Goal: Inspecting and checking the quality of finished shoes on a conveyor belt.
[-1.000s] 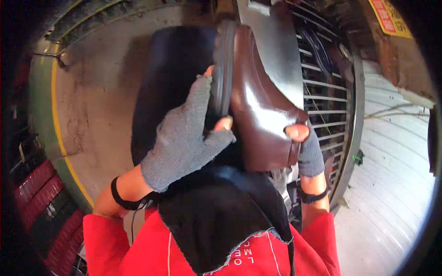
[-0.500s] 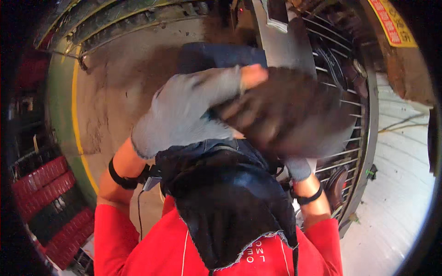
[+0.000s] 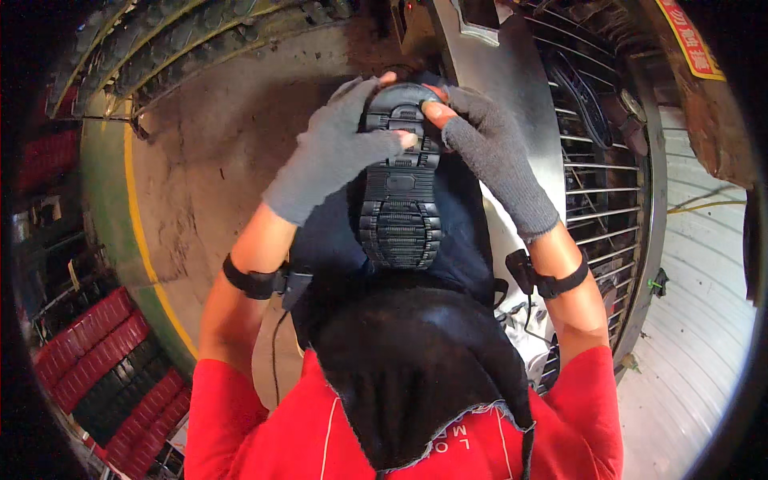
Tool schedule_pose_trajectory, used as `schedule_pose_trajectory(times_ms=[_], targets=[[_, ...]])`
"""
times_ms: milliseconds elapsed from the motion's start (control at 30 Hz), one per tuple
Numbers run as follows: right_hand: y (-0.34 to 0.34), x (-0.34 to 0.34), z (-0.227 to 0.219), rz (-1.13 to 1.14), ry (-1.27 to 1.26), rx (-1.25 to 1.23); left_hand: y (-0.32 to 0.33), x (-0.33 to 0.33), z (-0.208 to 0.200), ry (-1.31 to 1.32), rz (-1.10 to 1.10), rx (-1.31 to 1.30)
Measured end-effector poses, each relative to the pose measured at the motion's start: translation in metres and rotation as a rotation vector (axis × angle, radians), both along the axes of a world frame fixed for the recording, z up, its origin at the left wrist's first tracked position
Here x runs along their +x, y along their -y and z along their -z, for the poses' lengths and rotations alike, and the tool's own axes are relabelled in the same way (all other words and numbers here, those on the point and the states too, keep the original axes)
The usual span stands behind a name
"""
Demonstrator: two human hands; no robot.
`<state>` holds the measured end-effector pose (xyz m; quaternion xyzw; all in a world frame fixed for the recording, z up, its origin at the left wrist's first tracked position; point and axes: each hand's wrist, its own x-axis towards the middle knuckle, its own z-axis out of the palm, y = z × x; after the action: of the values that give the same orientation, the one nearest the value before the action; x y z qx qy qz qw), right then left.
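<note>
A black shoe (image 3: 400,186) is held over my lap with its ribbed, treaded sole facing up. Wrapped round its far end from the left, my left hand (image 3: 344,144) wears a grey fingerless glove and presses its thumb on the tread. My right hand (image 3: 490,132), gloved the same way, grips that end from the right, thumb on the edge of the sole. The shoe's upper is hidden beneath the sole. Below its near end, a dark cloth apron (image 3: 408,352) with a frayed edge covers my lap and front.
Along my right runs a metal rack of bars (image 3: 604,200), where a dark shoe (image 3: 580,100) and a brown shoe (image 3: 624,120) lie. A metal ledge (image 3: 504,104) stands beside it. Racks of soles (image 3: 184,48) are at far left; red and black soles (image 3: 104,352) sit at near left.
The blurred dark shoe has come from the right to the middle, its sole now up. My right hand, mostly hidden before, now grips its far end with the left.
</note>
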<state>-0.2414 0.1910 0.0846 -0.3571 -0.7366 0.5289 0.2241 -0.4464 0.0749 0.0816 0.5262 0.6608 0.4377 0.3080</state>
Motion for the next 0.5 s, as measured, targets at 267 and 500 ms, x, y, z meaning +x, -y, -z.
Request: schedule_pose_trajectory(times_ms=[267,500], targets=[[0.035,0.055,-0.05,-0.629,-0.025,-0.066,0.084,0.011,-0.037,-0.086,0.457,0.155],[0.036,0.029,-0.011,-0.04,-0.252,-0.559,0.042,0.023,-0.016,-0.009,0.111,-0.021]])
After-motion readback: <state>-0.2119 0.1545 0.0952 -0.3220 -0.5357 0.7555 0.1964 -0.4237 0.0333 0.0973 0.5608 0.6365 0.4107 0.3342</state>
